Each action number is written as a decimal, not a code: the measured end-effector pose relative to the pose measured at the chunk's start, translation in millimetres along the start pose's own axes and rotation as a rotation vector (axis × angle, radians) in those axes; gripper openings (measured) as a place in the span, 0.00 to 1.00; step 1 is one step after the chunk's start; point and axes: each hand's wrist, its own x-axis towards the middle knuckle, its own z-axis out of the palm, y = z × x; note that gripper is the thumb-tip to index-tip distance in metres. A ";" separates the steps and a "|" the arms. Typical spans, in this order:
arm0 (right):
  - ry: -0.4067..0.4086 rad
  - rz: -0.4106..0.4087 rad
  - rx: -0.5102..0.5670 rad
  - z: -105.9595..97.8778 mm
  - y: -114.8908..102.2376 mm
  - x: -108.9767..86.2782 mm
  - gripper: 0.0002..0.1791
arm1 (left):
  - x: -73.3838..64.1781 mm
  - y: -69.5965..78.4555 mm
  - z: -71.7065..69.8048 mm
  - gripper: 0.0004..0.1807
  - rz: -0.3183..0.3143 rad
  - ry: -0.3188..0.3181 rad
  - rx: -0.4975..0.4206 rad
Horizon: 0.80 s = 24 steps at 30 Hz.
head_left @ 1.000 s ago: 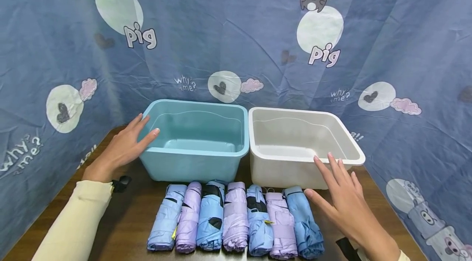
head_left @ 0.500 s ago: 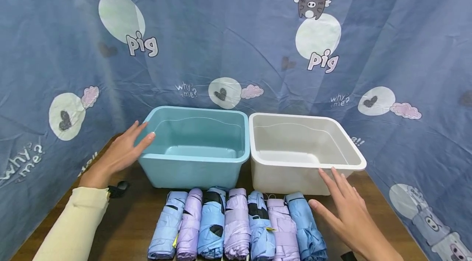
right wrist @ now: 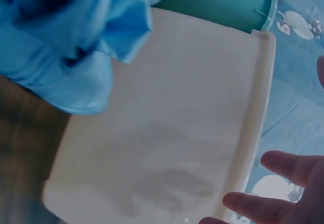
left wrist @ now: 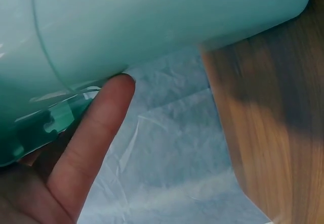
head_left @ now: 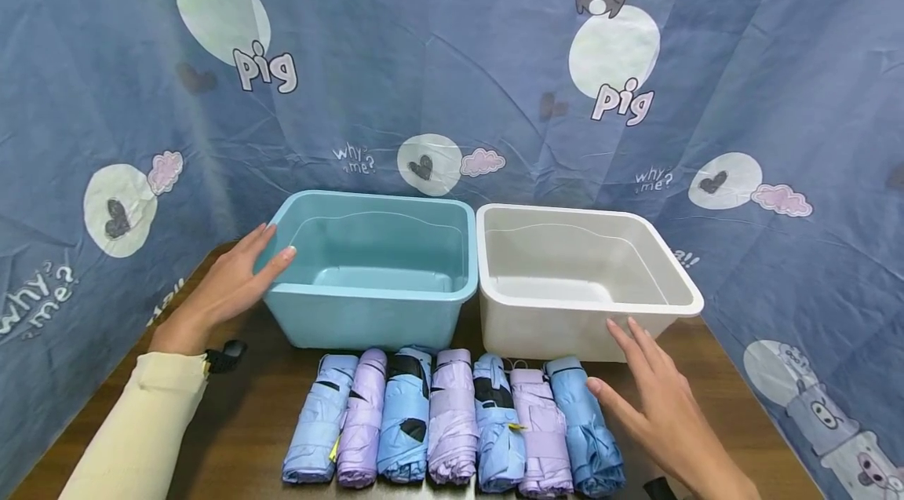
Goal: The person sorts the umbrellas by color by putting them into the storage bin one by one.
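Seven rolled blue and lilac fabric umbrellas (head_left: 452, 421) lie in a row near the front edge of the brown wooden surface (head_left: 243, 410), before the teal plastic tub (head_left: 370, 319) and the off-white plastic tub (head_left: 551, 331). None is lifted or inside, so I judge the work only beginning, all seven left. The left hand (head_left: 224, 288), fingers extended, is at the teal tub's left rim; the right hand (head_left: 660, 402), fingers spread, holds nothing.

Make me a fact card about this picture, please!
Back left: teal rectangular plastic tub
Back right: off-white rectangular plastic tub
Front row: four blue fabric rolls, three lilac fabric rolls, alternating
Left grip: bare hand beside the teal tub, holding nothing
Right grip: bare hand near the off-white tub, holding nothing
Table: brown, wood-grained
Backdrop: blue cloth, pig prints
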 end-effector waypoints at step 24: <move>-0.212 0.072 0.072 46.7 25.4 -6.5 0.41 | -1.0 2.3 4.4 0.41 -0.032 0.030 0.017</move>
